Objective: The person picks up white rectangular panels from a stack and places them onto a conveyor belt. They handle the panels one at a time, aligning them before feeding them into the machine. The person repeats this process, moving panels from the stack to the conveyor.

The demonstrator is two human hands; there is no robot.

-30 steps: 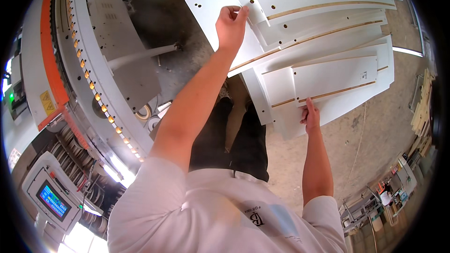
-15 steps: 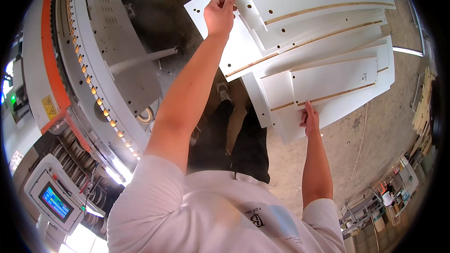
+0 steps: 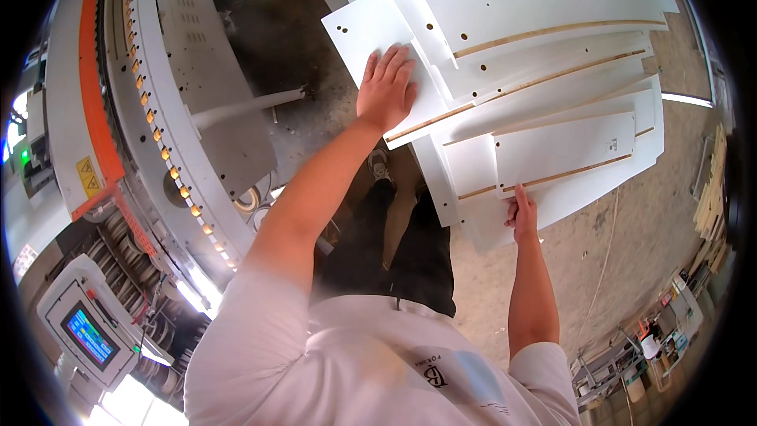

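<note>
Counting away here: one left hand (image 3: 385, 93), one right hand (image 3: 523, 216)! Spotting at least five panels (image 3: 564, 144)! Adding one screen (image 3: 89, 336), one yellow label (image 3: 87, 177), two trouser legs (image 3: 364, 233), and over ten rollers (image 3: 151, 118)!

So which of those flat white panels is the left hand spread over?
The flat white rectangular panel with paired dark holes near its upper-left corner; it alone shows directly under the outspread left hand.
</note>
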